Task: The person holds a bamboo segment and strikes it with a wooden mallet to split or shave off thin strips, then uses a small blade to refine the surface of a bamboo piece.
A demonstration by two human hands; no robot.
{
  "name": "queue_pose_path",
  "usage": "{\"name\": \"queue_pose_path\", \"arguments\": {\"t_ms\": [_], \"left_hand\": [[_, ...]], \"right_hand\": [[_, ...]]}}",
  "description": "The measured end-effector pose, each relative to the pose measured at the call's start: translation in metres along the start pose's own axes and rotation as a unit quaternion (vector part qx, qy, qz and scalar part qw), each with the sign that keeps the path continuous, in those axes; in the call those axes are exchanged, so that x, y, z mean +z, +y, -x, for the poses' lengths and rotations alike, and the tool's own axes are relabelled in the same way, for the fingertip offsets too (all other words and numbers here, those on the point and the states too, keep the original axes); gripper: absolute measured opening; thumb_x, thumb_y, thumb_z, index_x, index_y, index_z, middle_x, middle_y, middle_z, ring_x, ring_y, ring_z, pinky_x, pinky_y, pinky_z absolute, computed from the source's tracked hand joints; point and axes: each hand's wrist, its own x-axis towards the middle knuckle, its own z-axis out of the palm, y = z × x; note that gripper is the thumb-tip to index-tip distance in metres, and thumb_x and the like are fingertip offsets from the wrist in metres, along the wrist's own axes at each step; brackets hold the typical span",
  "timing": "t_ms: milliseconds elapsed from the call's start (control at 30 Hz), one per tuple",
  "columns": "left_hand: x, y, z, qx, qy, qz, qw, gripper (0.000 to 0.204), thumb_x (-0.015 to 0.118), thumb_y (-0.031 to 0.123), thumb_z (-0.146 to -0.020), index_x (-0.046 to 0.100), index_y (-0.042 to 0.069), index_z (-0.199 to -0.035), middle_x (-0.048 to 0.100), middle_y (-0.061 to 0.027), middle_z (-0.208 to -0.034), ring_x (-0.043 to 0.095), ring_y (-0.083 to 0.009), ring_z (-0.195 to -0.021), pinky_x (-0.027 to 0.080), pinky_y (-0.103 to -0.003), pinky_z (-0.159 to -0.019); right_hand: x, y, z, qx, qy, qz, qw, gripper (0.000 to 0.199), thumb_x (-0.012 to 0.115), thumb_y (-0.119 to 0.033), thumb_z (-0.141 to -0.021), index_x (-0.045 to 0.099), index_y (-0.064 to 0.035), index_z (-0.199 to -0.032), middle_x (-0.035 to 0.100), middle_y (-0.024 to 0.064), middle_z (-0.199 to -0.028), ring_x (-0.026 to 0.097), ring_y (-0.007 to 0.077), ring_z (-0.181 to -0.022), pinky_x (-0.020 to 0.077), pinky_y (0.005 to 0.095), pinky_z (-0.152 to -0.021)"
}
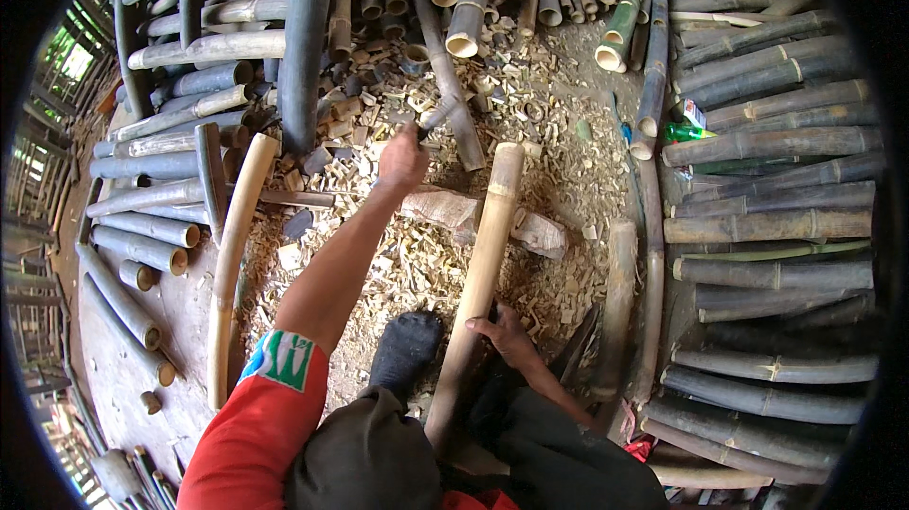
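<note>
Pale bamboo pole is propped across wood block, likely for raised support. Right hand is set at pole's side, thumb on it, presumably for steadying; finger closure can't be told. Hand tool is clenched in left hand, clear of pole. Wood chips are strewn around.

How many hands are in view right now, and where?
2: the left hand, upper middle, grips a tool; the right hand, lower middle, touches the right side of the pale bamboo pole. No others show.
</note>
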Motion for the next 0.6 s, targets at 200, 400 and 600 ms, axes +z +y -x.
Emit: {"name": "queue_pose_path", "arguments": {"t_ms": [200,400,600], "left_hand": [[-0.059,0.000,0.043,0.037,-0.104,0.007,0.994,0.050,0.081,0.026,-0.080,0.065,0.005,-0.122,0.072,-0.0144,-0.090,0.070,-0.0240,-0.075,0.060,-0.040,-0.064],[-0.048,-0.041,0.084,0.043,-0.132,0.055,0.989,0.083,0.092,0.027,-0.067,0.058,0.012,-0.141,0.074,-0.0148,-0.110,0.072,-0.0268,-0.097,0.057,-0.039,-0.091],[-0.044,-0.030,0.102,-0.046,-0.160,0.057,0.984,0.091,0.094,0.019,-0.064,0.051,-0.002,-0.142,0.070,-0.0218,-0.121,0.068,-0.0292,-0.111,0.053,-0.039,-0.099]], "right_hand": [[-0.006,0.013,-0.004,0.003,-0.002,0.003,1.000,0.077,0.075,-0.046,-0.077,0.055,0.0048,-0.132,0.060,0.0195,-0.125,0.055,0.0288,-0.117,0.0419,0.0398,-0.102],[0.008,-0.005,0.002,-0.008,0.038,0.015,0.999,0.072,0.075,-0.041,-0.080,0.055,0.0067,-0.130,0.062,0.0194,-0.121,0.058,0.0293,-0.114,0.0448,0.0400,-0.099],[0.011,-0.019,0.010,0.028,0.043,0.094,0.994,0.067,0.076,-0.037,-0.081,0.056,0.0071,-0.128,0.064,0.0172,-0.115,0.061,0.0257,-0.105,0.0488,0.0376,-0.092]]}}
